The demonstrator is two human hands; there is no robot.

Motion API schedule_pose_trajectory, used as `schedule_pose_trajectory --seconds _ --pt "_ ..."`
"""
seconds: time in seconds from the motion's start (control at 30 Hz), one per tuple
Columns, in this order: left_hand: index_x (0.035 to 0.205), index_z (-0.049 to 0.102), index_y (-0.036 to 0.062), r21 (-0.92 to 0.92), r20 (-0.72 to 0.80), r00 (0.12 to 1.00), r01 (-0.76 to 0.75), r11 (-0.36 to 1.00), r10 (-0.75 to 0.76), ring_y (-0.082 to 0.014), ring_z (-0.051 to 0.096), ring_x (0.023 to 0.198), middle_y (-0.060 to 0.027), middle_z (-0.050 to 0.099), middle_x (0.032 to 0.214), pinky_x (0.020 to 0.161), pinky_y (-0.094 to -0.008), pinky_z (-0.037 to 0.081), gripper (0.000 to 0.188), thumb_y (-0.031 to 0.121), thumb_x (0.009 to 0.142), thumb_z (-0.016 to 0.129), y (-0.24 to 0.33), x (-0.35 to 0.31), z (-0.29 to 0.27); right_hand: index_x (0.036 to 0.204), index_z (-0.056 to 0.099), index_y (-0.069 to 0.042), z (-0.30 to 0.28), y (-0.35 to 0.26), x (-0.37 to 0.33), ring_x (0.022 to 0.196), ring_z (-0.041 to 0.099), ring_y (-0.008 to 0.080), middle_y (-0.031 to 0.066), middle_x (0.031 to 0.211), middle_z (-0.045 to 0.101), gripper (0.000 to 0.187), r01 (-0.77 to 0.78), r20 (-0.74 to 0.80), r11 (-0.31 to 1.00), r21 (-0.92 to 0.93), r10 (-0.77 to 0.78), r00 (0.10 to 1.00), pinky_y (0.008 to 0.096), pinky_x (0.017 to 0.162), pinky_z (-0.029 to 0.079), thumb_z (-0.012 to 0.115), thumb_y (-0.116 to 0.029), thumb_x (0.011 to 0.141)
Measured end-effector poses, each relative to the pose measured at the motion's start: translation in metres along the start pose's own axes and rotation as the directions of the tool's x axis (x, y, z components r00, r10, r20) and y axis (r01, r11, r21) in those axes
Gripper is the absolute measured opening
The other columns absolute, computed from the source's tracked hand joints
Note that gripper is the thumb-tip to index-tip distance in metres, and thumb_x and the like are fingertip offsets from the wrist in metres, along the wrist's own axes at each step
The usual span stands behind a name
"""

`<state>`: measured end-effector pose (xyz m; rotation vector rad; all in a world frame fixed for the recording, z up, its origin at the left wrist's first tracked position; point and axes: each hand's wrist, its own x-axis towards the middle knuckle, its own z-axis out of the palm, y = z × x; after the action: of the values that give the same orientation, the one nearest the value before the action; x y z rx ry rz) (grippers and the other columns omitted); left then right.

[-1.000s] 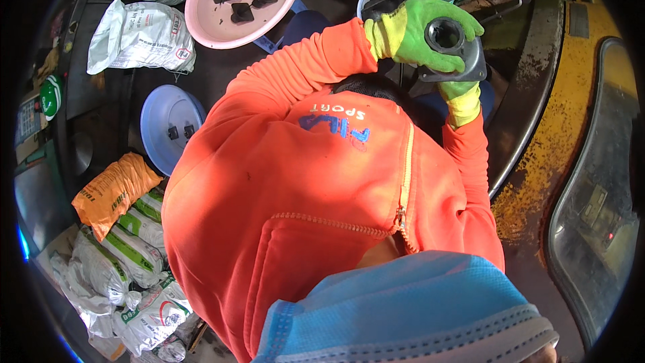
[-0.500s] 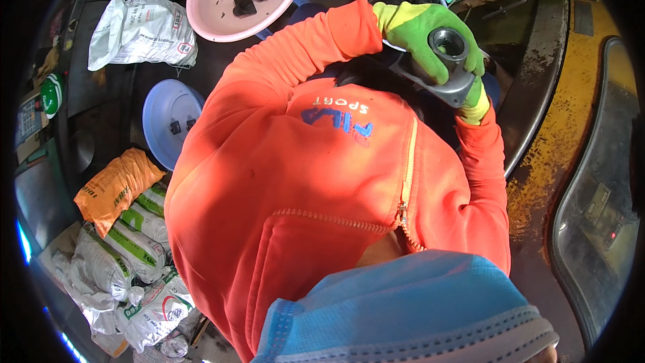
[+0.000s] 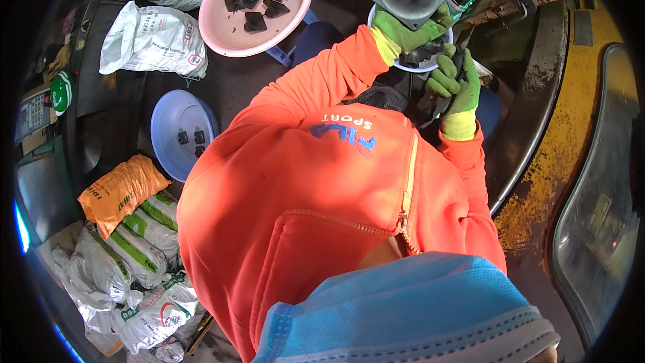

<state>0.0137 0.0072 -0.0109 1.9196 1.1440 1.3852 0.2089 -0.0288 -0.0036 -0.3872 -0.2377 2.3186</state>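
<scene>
Two gloved hands of mine show in the head view, apart, both well past my chest toward one o'clock. My left hand [image 3: 403, 35] is clamped on the black flared part [image 3: 410, 8], gripping it from its six o'clock side, so this hand is the nearer, in contact with it. The part's wide mouth faces up at me and its bore runs roughly along my line of sight, with red and white showing through the hole. My right hand [image 3: 465, 91] lies toward five o'clock of the left, closed around a dark narrow piece [image 3: 459, 60] whose long axis seems to run from one to seven o'clock; its lower end is too shadowed to tell. From that hand, the flared part sits at eleven o'clock, near but not touching. A pale bowl [image 3: 415, 69] of black parts [image 3: 418, 57] shows below and between my hands.
</scene>
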Motion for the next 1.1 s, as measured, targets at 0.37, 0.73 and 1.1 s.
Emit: schedule_pose_trajectory --seconds 0.37,0.73,1.1 --pt "0.124 0.054 0.0051 -0.988 0.152 0.94 0.155 -0.015 -0.307 -0.0228 0.062 0.098 -0.0081 0.062 0.111 0.093 -0.047 0.049 0.038 0.032 0.098 0.05 -0.04 -0.014 0.036 0.116 0.058 -0.001 0.025 -0.003 -0.018 0.054 0.041 0.0093 0.0038 0.083 0.055 0.035 0.308 -0.152 0.807 -0.504 -0.434 0.888 0.0221 0.048 0.031 0.048 -0.03 0.101" --pt "0.124 0.058 0.0066 -0.935 0.345 0.899 0.304 -0.181 -0.27 -0.0228 0.061 0.107 -0.0122 0.065 0.11 0.096 -0.0381 0.049 0.052 0.046 0.09 0.063 0.003 -0.002 0.019 0.119 0.059 0.003 0.043 -0.006 0.008 0.083 0.054 0.0063 0.0008 0.094 0.062 0.034 0.385 0.266 -0.008 -0.923 -0.736 0.623 0.021 0.071 0.043 0.068 -0.015 0.091" --pt "0.127 0.059 0.0065 -0.062 -0.02 0.944 -0.329 0.942 0.329 -0.0226 0.062 0.113 -0.01 0.065 0.125 0.094 -0.0339 0.051 0.05 -0.001 0.078 0.069 0.018 -0.024 -0.006 0.106 0.066 0.0 0.049 -0.02 0.014 0.063 0.053 0.009 0.0002 0.078 0.061 0.025 0.339 -0.04 0.35 -0.873 -0.744 0.667 0.0249 0.052 0.041 0.069 -0.016 0.087"
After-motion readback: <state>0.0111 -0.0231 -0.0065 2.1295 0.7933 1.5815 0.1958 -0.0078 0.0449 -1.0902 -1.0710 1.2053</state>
